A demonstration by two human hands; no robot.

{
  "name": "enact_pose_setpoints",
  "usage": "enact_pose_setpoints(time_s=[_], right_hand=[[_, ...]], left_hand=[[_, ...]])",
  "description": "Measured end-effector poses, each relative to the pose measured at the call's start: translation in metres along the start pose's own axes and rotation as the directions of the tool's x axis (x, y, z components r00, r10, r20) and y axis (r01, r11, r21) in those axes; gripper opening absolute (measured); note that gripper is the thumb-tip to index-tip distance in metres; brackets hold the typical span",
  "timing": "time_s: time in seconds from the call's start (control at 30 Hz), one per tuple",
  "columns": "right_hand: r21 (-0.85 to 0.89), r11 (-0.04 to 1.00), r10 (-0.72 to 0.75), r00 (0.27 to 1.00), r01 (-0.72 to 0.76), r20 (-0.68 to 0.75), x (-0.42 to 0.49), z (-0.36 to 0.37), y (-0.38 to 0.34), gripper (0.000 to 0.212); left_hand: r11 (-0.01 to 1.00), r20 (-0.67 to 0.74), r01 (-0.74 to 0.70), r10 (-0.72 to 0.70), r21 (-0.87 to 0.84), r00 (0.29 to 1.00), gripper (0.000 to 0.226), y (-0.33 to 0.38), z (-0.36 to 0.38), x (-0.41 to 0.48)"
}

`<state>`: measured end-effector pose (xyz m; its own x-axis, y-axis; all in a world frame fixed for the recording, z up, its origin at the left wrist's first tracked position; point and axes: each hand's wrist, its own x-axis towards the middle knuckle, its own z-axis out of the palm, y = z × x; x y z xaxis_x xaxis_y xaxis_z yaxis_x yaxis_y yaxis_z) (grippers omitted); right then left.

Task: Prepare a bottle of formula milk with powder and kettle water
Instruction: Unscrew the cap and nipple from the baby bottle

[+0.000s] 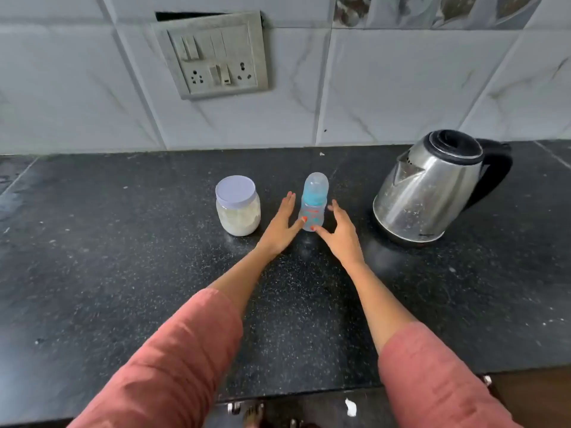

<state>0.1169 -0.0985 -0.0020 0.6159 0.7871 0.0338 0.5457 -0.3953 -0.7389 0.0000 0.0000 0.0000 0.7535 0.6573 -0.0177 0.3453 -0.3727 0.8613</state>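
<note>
I am reaching both arms over the dark worktop (123, 273). My left grip (282, 225) and right grip (343, 233) are both spread apart, flanking the upright capped bottle (313, 205), with thumbs at its base. The powder jar (238, 208) is standing just left and the kettle (432, 186) farther right, all well back from the near edge.

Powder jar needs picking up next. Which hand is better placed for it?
Left. The left hand lies between the powder jar and the bottle. The right hand is on the bottle's other side, nearer the kettle, and would have to cross over.
</note>
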Motion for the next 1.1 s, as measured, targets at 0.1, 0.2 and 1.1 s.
enact_pose_setpoints(time_s=[0.1,0.2,1.1], right_hand=[[0.131,0.991,0.019,1.0,-0.021,0.013,0.008,0.002,-0.003,0.066],[0.232,0.97,0.064,0.997,-0.073,0.044,0.015,0.004,-0.008,0.064],[0.302,0.949,0.051,0.988,-0.093,0.145,-0.071,-0.025,-0.003,0.056]], left_hand=[[0.979,0.002,0.11,-0.111,-0.172,0.994,0.071,0.001,-0.005,0.008],[0.936,0.047,0.153,-0.145,-0.318,0.988,0.075,0.003,-0.008,0.016],[0.982,0.096,0.046,-0.029,-0.181,0.995,0.056,0.027,0.009,-0.059]])
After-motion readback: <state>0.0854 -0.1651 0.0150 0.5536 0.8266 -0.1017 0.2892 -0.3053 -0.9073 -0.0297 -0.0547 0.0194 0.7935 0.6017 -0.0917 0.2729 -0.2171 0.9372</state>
